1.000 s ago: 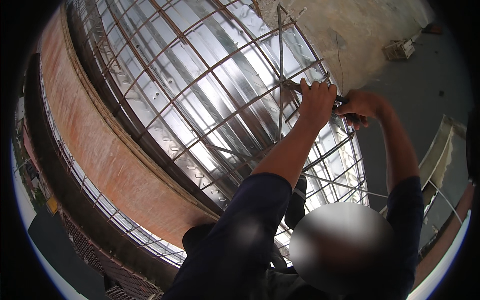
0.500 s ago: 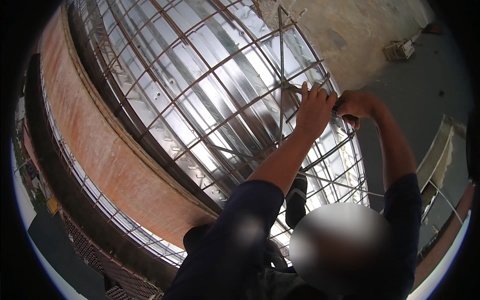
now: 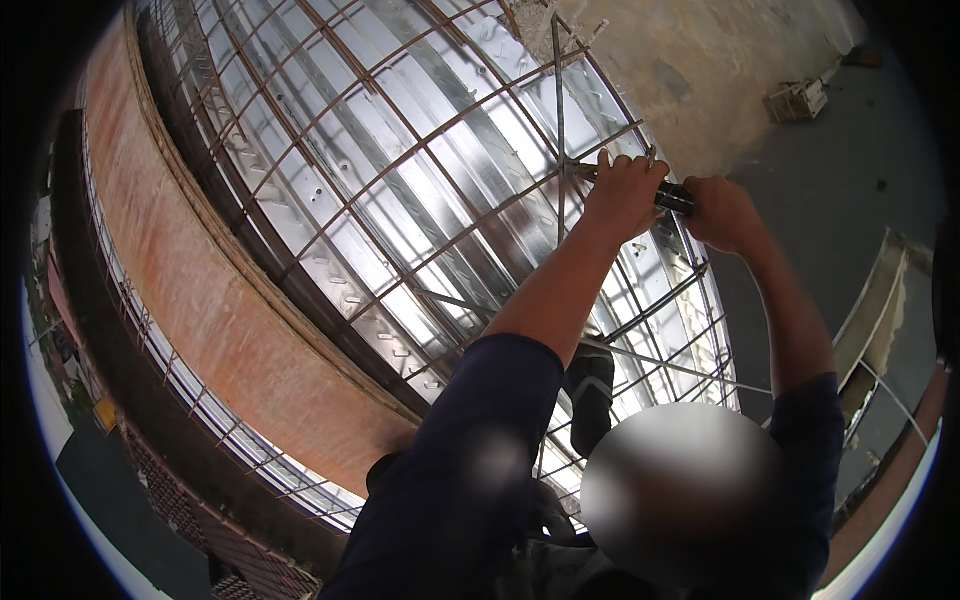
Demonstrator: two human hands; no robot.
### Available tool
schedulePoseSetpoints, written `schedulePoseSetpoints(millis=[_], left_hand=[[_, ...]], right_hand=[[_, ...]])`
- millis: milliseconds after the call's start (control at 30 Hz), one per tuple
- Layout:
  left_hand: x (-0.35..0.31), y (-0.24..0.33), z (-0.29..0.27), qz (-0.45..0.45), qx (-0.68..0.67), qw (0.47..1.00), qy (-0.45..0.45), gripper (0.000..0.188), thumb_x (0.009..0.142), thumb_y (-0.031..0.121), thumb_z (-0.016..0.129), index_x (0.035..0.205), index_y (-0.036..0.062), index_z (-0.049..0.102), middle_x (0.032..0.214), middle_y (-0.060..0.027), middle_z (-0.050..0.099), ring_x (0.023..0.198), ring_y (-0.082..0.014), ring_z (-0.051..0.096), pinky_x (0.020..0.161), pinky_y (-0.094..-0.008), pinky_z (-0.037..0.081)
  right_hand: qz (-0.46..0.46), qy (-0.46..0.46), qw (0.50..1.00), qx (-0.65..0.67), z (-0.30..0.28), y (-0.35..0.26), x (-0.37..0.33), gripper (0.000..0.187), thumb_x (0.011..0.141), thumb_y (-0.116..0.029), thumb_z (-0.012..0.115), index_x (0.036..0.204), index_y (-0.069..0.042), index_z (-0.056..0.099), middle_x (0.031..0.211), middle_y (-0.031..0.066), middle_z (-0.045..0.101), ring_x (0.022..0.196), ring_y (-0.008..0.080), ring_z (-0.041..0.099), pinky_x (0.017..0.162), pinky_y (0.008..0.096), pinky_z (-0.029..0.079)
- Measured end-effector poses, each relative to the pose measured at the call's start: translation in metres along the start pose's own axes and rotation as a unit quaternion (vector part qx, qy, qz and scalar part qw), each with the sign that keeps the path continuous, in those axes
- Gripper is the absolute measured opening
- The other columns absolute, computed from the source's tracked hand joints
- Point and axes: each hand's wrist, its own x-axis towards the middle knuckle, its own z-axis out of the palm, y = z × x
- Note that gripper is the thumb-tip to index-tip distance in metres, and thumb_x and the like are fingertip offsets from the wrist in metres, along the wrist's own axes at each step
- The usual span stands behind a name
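Note:
Both my hands are closed around a long tool with a black handle (image 3: 674,198); its exact kind is hidden by the fingers. My left hand (image 3: 624,198) wraps the part nearer the bars, and my right hand (image 3: 722,214) grips the handle's outer end. Toward the left, the narrow end of the tool meets a crossing of steel bars (image 3: 565,163), where a diagonal bar (image 3: 560,100) rises. Beneath lies a grid of rusty reinforcing bars (image 3: 425,145) over shiny ribbed metal decking (image 3: 480,235).
An orange-brown curved panel (image 3: 220,290) runs along the left side. A dark shoe (image 3: 592,395) stands among the bars below my hands. At the upper right, a small crate-like object (image 3: 797,100) sits on the lower floor (image 3: 830,180), past the decking's edge. A pale beam (image 3: 870,320) lies at the right.
My right hand has turned and shifted slightly right, exposing more of the black handle between the hands. My left hand has moved a little up and left.

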Motion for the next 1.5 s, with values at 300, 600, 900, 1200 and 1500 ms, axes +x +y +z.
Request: schedulePoseSetpoints(millis=[300, 600, 900, 1200, 1500], left_hand=[[-0.025, 0.006, 0.014, 0.018, 0.091, 0.995, -0.046, 0.02, 0.081, 0.013, 0.058, 0.1, 0.0101, 0.053, 0.098, -0.0078, 0.056, 0.101, -0.0264, 0.054, 0.103, -0.0556, 0.032], [-0.068, -0.004, -0.058, -0.049, 0.084, 0.995, -0.026, 0.059, 0.076, 0.016, 0.071, 0.13, 0.0137, 0.046, 0.134, -0.0149, 0.043, 0.131, -0.0388, 0.033, 0.106, -0.0549, 0.028], [-0.382, -0.09, -0.235, -0.507, 0.191, 0.824, 0.164, 0.081, 0.078, 0.023, 0.07, 0.143, 0.0071, 0.026, 0.147, -0.0234, 0.023, 0.137, -0.0432, 0.02, 0.109, -0.0557, 0.022], [-0.447, -0.116, -0.216, -0.714, 0.088, 0.691, 0.068, 0.135, 0.059, 0.039, 0.085, 0.147, 0.0118, -0.014, 0.154, -0.0174, -0.018, 0.14, -0.0448, -0.013, 0.107, -0.0669, 0.007], [-0.437, -0.113, -0.219, -0.717, 0.055, 0.689, 0.089, 0.139, 0.057, 0.035, 0.088, 0.147, 0.0122, -0.016, 0.153, -0.0174, -0.022, 0.139, -0.0429, -0.019, 0.106, -0.0678, 0.001]], right_hand=[[0.027, -0.176, 0.948, 0.265, -0.011, -0.012, -0.025, 0.036, 0.082, -0.028, 0.064, 0.099, 0.003, 0.059, 0.083, 0.0161, 0.066, 0.072, 0.023, 0.067, 0.061, 0.0388, 0.052], [0.039, -0.307, 0.857, 0.411, -0.011, -0.007, 0.002, 0.03, 0.082, -0.017, 0.058, 0.101, 0.006, 0.057, 0.067, 0.0123, 0.064, 0.047, 0.0199, 0.06, 0.04, 0.0315, 0.047], [-0.088, -0.1, 0.977, 0.167, 0.037, -0.012, -0.015, 0.029, 0.084, -0.014, 0.053, 0.109, 0.0, 0.057, 0.084, 0.0174, 0.067, 0.076, 0.0216, 0.069, 0.058, 0.0344, 0.054], [-0.011, -0.004, 0.996, 0.09, 0.028, -0.035, -0.042, 0.034, 0.081, -0.009, 0.052, 0.115, -0.005, 0.057, 0.09, 0.017, 0.061, 0.08, 0.0286, 0.063, 0.071, 0.0419, 0.051], [-0.083, -0.379, 0.823, 0.415, 0.023, -0.106, -0.042, 0.03, 0.083, -0.019, 0.056, 0.105, 0.002, 0.06, 0.074, 0.0092, 0.062, 0.069, 0.0164, 0.06, 0.064, 0.0325, 0.048]])
